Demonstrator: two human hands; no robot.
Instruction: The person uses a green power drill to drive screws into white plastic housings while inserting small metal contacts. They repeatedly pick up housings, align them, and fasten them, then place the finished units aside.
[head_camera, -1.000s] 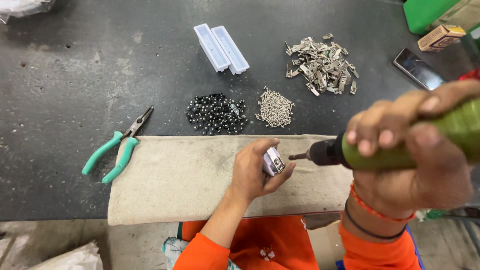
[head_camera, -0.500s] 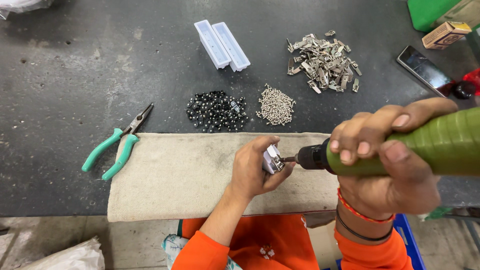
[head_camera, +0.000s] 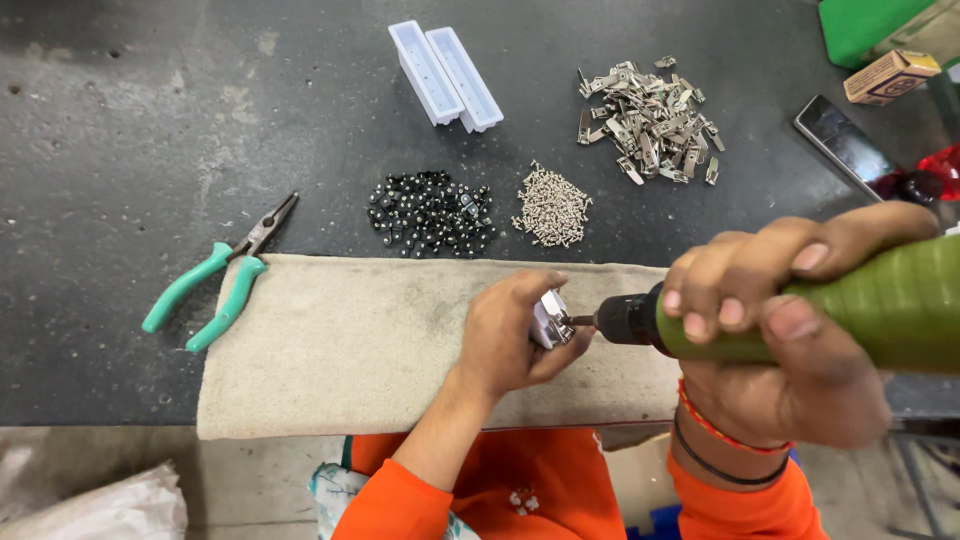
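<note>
My left hand (head_camera: 510, 335) pinches a small shiny metal part (head_camera: 550, 320) over a beige cloth (head_camera: 340, 345) laid on the dark table. My right hand (head_camera: 780, 330) is wrapped around a green electric screwdriver (head_camera: 860, 310), held level. Its black nose and bit (head_camera: 585, 321) point left and touch the metal part. Beyond the cloth lie a heap of small black parts (head_camera: 432, 212), a heap of small silver screws (head_camera: 553, 207) and a pile of flat metal clips (head_camera: 648, 118).
Teal-handled pliers (head_camera: 215, 280) lie left of the cloth. Two white oblong trays (head_camera: 445, 75) sit at the back. A phone (head_camera: 845, 145), a small cardboard box (head_camera: 890, 75), a green bin (head_camera: 870, 25) and a red object (head_camera: 940, 165) are at the right.
The screwdriver has moved left until its bit met the metal part in my left hand. The left hand has stayed in place.
</note>
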